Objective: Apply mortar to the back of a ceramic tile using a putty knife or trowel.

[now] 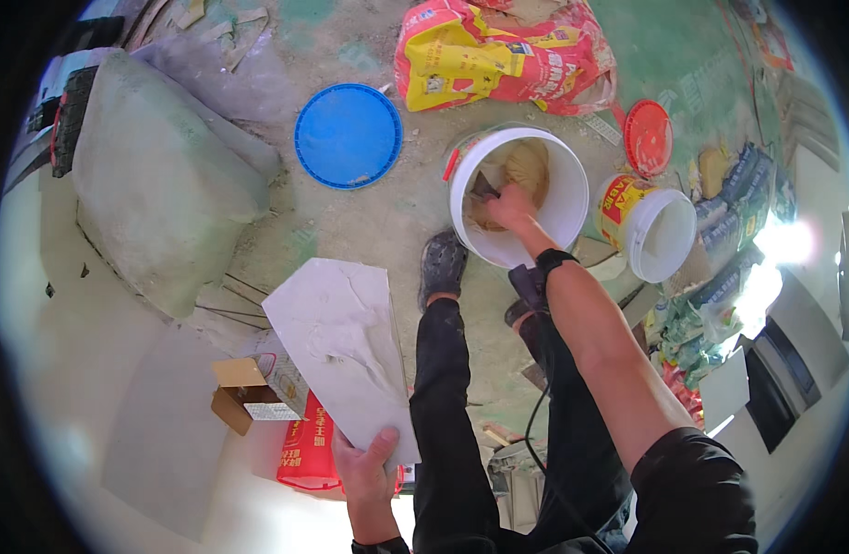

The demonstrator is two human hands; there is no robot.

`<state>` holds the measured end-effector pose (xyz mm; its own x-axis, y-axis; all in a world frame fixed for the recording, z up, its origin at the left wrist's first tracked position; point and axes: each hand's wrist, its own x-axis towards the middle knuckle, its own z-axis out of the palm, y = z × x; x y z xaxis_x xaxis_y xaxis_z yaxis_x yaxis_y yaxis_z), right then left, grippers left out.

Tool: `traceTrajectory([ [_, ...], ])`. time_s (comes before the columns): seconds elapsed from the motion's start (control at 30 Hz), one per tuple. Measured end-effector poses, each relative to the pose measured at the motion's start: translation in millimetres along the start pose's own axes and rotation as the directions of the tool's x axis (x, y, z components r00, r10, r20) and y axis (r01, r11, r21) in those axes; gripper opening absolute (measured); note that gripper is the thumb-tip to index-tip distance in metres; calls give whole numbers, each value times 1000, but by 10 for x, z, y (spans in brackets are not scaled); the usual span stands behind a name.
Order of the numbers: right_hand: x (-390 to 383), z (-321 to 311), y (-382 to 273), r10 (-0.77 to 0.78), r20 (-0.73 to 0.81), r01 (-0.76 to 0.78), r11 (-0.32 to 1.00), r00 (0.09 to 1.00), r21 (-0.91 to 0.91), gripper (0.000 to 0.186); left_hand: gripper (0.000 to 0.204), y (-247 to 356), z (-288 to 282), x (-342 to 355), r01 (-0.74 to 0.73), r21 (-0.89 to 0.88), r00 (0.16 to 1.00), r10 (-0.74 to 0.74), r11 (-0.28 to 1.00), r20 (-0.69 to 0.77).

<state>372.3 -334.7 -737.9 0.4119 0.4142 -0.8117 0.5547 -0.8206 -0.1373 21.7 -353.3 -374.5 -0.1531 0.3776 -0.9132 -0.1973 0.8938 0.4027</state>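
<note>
A grey sheet [166,175] drapes a bulky shape at the far left, with an open cardboard box [238,392] and a red package [302,452] nearer the worker. Above the package, a pale panel [327,319] with a peaked far end slants in the air, its upper face smeared with a white coating. The left hand [369,462] pinches its near end, thumb over the face, fingers hidden beneath. The panel looks stiff and probably weighty for a one-handed hold at one end; its corners could chip and the smear may prove slick, so the bare edges, with a palm under the middle, seem the surest grip. Beyond it, a blue lid [349,136] lies on the dusty floor [369,222]. Right of centre, a crumpled red-and-yellow bag [507,55] rests behind a large white bucket [566,208] holding tan paste [528,171]. Inside, the right hand [515,209] is curled, apparently around the handle of a dark-bladed tool [483,187]; its exact grip is too small to tell. The paste appears thick and soft, likely to drag at the blade. Farther right sit a red lid [648,138] and a smaller white bucket [666,240], tipped toward the worker.
</note>
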Motion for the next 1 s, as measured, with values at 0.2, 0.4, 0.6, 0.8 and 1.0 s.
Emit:
traceTrajectory([
  [0.2,-12,-304,6,-234,81,242,965,969,-101,40,82,47,-36,34,-3,25,1000,3,1000,-28],
  [0.4,51,-467,131,-352,57,355,932,934,-67,37,79,11,139,42,-4,45,1000,4,999,-1],
  [0.6,30,-597,214,-438,144,447,894,887,-35,35,78,-33,195,-6,-18,88,1000,17,996,14],
  [0.8,-237,-925,282,-572,120,572,819,811,40,34,76,-42,230,-117,-42,130,999,40,991,23],
  [1.0,-471,-1180,476,-585,99,580,811,805,70,34,76,-55,375,-185,-70,122,996,63,990,61],
])
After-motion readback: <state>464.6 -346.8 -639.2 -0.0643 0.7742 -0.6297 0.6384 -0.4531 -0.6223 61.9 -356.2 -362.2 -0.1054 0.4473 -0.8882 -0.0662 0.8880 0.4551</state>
